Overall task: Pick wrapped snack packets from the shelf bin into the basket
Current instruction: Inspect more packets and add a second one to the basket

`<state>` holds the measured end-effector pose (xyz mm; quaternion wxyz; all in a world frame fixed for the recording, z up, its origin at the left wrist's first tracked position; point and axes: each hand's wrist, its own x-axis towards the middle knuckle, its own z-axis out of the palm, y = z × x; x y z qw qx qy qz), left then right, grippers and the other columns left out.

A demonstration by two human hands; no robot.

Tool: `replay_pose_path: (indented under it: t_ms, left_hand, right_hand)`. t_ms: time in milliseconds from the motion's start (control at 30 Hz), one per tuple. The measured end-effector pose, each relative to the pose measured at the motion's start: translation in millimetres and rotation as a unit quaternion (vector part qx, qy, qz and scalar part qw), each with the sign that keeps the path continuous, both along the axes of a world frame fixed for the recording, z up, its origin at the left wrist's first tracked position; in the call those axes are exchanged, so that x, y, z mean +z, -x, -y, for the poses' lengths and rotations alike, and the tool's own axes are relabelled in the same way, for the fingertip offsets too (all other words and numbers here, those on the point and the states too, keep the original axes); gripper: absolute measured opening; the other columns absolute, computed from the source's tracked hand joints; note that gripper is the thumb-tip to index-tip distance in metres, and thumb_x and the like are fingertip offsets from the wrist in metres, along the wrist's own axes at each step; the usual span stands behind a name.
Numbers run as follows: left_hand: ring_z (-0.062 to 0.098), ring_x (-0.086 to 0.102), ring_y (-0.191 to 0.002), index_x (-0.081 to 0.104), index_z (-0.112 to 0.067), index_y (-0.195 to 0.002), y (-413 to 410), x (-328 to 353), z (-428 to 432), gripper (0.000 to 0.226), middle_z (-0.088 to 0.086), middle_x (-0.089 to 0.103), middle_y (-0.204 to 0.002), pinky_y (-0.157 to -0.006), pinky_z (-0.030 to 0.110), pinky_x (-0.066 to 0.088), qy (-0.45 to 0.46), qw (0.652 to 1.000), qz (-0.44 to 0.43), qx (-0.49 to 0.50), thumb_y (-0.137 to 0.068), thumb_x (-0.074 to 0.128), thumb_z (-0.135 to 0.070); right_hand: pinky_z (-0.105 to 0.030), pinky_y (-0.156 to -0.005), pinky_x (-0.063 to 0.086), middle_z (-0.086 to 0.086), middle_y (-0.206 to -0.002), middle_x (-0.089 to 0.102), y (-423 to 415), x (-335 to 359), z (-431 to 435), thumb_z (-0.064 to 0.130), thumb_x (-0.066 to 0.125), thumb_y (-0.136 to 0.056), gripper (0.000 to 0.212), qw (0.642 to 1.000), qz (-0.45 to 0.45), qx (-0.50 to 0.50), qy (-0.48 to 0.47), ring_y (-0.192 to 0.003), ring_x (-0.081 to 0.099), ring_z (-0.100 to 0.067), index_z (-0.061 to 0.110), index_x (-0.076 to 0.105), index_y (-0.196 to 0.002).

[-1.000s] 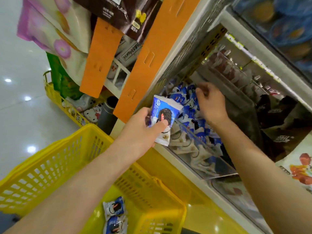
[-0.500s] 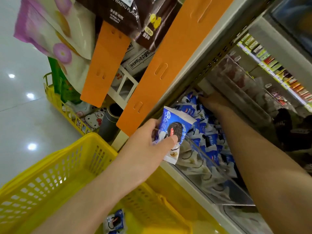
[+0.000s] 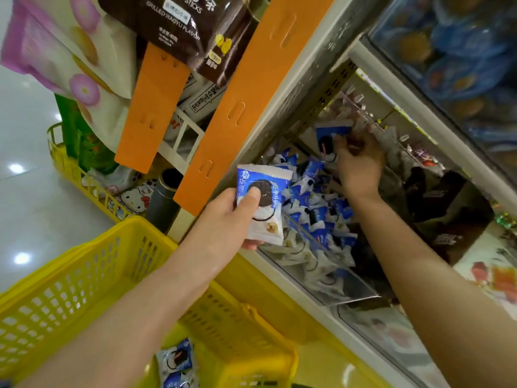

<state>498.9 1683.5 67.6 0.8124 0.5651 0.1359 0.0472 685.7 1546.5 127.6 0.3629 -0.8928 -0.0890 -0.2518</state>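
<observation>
Shop shelving crowds our right side, its clear bin (image 3: 355, 287) heaped with blue snack packets (image 3: 316, 208). Our left hand (image 3: 223, 217) pinches one packet (image 3: 261, 203) at the bin's near edge, close to the yellow basket (image 3: 84, 275). Our right hand (image 3: 359, 163) grips a second packet (image 3: 331, 135) over the heap. Next, we judge, both hands must lower their packets into the basket.

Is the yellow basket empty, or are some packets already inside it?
Not empty: at least two blue packets lie on the bottom of the basket.
</observation>
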Motion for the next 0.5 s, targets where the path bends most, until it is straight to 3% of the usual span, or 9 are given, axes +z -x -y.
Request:
replay_pose_path:
  t_ms: [100,200,300,367,500]
  left_hand:
    - [0.006,0.066,-0.057,0.059,-0.023,-0.09,7.6,3.7,6.1,0.027,-0.005,0.071,-0.069,-0.051,0.017,0.054,0.027,1.0,0.001,0.003,-0.094,0.04,-0.041]
    - [0.005,0.065,-0.054,0.057,-0.026,-0.087,13.6,5.3,12.2,0.025,-0.005,0.068,-0.065,-0.049,0.016,0.051,0.026,1.0,-0.003,0.002,-0.095,0.039,-0.041]
    - [0.002,0.062,-0.05,0.056,-0.026,-0.092,19.5,7.9,16.2,0.023,-0.005,0.067,-0.068,-0.047,0.015,0.05,0.016,1.0,0.004,-0.011,-0.095,0.038,-0.04]
    - [0.001,0.062,-0.05,0.055,-0.027,-0.095,23.2,9.1,17.8,0.022,-0.004,0.066,-0.071,-0.047,0.014,0.049,0.006,1.0,0.01,-0.019,-0.095,0.037,-0.039]
    - [0.007,0.063,-0.055,0.053,-0.03,-0.087,22.1,10.6,17.5,0.017,-0.002,0.064,-0.076,-0.045,0.02,0.05,0.014,1.0,0.012,-0.016,-0.097,0.039,-0.03]
  right_hand:
    - [-0.015,-0.07,0.043,-0.001,-0.092,0.06,27.4,8.9,15.1,0.026,0.057,-0.091,0.023,1.0,-0.018,0.014,0.017,-0.083,0.057,-0.011,0.008,0.06,-0.104]
    - [-0.026,-0.07,0.045,0.0,-0.087,0.061,49.6,5.6,26.5,0.03,0.059,-0.09,0.022,0.977,-0.207,0.029,0.047,-0.074,0.056,-0.01,0.011,0.063,-0.098]
    - [-0.032,-0.087,0.046,-0.001,-0.093,0.061,67.7,-8.0,36.9,0.029,0.059,-0.09,0.024,0.936,-0.337,0.056,0.084,-0.085,0.055,-0.011,0.006,0.066,-0.097]
    - [-0.03,-0.089,0.042,0.004,-0.091,0.056,74.4,-13.4,40.7,0.026,0.058,-0.091,0.019,0.934,-0.338,0.072,0.091,-0.087,0.051,-0.009,0.008,0.064,-0.094]
    - [-0.022,-0.083,0.043,0.009,-0.103,0.055,88.9,-1.7,32.3,0.032,0.056,-0.091,0.028,0.971,-0.188,0.066,0.135,-0.097,0.053,-0.007,0.017,0.055,-0.115]
